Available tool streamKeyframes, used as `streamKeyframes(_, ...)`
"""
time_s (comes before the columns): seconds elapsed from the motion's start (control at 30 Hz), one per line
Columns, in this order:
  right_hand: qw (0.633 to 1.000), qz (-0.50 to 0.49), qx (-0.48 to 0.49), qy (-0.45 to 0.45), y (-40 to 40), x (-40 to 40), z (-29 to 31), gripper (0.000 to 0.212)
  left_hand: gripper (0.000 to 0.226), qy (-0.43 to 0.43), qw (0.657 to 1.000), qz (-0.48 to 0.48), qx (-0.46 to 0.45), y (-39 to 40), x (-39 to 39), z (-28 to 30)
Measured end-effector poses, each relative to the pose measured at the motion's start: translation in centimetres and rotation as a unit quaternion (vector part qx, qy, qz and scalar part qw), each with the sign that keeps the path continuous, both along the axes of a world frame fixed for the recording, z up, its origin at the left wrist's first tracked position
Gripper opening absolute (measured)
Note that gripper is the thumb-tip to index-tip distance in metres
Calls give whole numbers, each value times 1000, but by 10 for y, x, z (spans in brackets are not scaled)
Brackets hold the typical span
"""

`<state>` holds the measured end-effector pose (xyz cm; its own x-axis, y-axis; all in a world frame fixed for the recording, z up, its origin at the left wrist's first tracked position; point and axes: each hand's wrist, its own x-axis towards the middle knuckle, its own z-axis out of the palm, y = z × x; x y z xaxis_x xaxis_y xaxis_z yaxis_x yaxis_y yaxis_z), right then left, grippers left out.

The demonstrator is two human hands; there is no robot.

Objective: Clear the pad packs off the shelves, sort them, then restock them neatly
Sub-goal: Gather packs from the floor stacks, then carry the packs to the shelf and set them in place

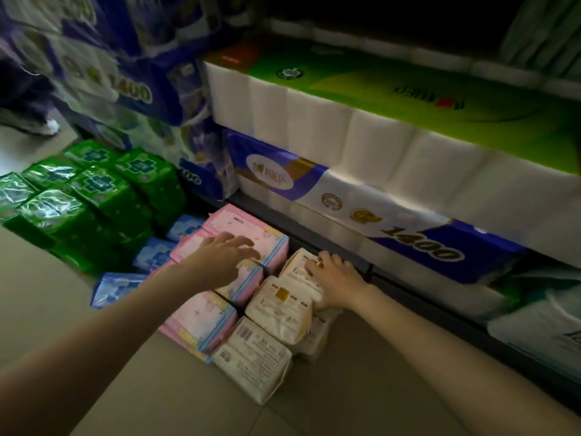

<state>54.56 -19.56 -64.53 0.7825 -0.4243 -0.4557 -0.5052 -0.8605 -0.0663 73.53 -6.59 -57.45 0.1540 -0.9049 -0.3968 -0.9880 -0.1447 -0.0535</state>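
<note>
Pad packs lay sorted by colour on the tiled floor [195,401] in front of the bottom shelf [393,284]. Cream packs [276,313] formed a row nearest the shelf edge, and the right hand [336,278] gripped the farthest of them, fingers curled over its top and thumb at its side. Pink packs [204,322] sat touching the cream row on its left; the left hand [223,256] hovered just over them with fingers spread and slightly bent, holding nothing. Whether its fingertips touched the wrapper could not be told. Blue packs [151,253] lay beside the pink ones, and farther left stood a block of glossy green packs [103,190]. On the shelves above sat large bundles of toilet rolls: one in purple and white wrap marked 1400 [361,215], with a green-topped bundle [377,121] stacked on it. More purple bundles [125,73] were piled at the left, blurred.
</note>
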Motion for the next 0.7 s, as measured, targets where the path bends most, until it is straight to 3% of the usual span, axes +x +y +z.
streamKeyframes(0.27, 994, -25, 103, -7, -24, 3, 0, 77, 54, 22, 991, -31, 129, -78, -1, 3)
streamKeyframes(0.53, 996, -16, 89, -4, -19, 26, -8, 56, 61, 42, 971, -175, 155, -89, -12, -27)
streamKeyframes(0.7, 997, -33, 72, 3, -12, 29, -7, 60, 73, 67, 963, -206, 158, -90, 4, -36)
